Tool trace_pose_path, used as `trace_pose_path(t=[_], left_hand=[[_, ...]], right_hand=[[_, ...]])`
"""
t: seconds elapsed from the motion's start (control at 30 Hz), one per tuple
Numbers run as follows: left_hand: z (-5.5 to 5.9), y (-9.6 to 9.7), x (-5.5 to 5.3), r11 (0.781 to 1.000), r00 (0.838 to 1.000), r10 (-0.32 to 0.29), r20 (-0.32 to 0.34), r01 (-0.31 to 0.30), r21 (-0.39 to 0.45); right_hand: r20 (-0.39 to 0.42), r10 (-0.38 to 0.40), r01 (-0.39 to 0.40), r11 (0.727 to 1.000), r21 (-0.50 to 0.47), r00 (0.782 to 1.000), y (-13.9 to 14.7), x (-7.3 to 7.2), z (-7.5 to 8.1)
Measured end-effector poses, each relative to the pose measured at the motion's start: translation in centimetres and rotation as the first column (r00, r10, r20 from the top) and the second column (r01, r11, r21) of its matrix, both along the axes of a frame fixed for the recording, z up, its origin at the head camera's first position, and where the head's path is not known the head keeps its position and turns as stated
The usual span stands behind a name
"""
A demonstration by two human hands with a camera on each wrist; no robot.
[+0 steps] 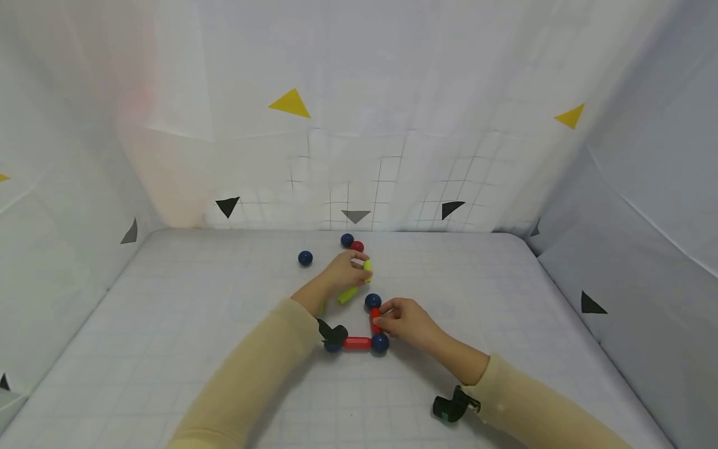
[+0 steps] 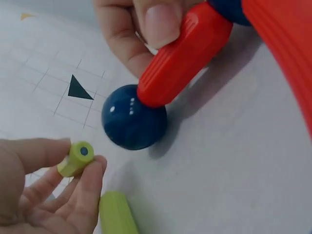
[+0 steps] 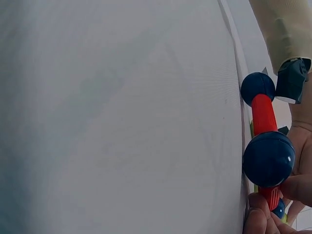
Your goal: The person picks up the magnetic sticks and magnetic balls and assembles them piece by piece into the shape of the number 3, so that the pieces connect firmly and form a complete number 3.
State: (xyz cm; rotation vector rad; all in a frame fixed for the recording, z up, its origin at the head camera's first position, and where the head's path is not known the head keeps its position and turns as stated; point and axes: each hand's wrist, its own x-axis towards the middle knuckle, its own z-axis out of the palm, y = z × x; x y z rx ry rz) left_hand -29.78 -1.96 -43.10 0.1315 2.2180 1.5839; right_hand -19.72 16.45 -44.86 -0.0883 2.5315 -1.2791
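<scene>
My left hand pinches a yellow-green rod between thumb and fingers; a dark round spot shows on its end. My right hand pinches a red rod, which joins a far blue ball to a corner blue ball. From that corner, a second red rod runs left to a third blue ball, partly covered by the left wrist's camera. Beneath my left hand, another yellow-green rod lies on the table, apart from the red-and-blue piece.
Beyond my left hand, a blue ball and a red ball sit together. A lone blue ball lies farther left. Part of another yellow-green piece peeks out by the left wrist. White cloth walls enclose the table.
</scene>
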Motion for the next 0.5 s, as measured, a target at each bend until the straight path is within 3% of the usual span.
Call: trace_pose_path(t=[0.3, 0.5], left_hand=[[0.02, 0.58, 0.37, 0.987, 0.988, -0.056, -0.142, 0.033, -0.159], [0.05, 0.76, 0.67, 0.969, 0.982, -0.087, -0.165, 0.046, -0.241]], right_hand=[[-0.006, -0.004, 0.004, 1.000, 0.000, 1.000, -0.08, 0.09, 0.08], [-0.021, -0.010, 0.010, 1.000, 0.003, 1.000, -0.10, 0.14, -0.06]])
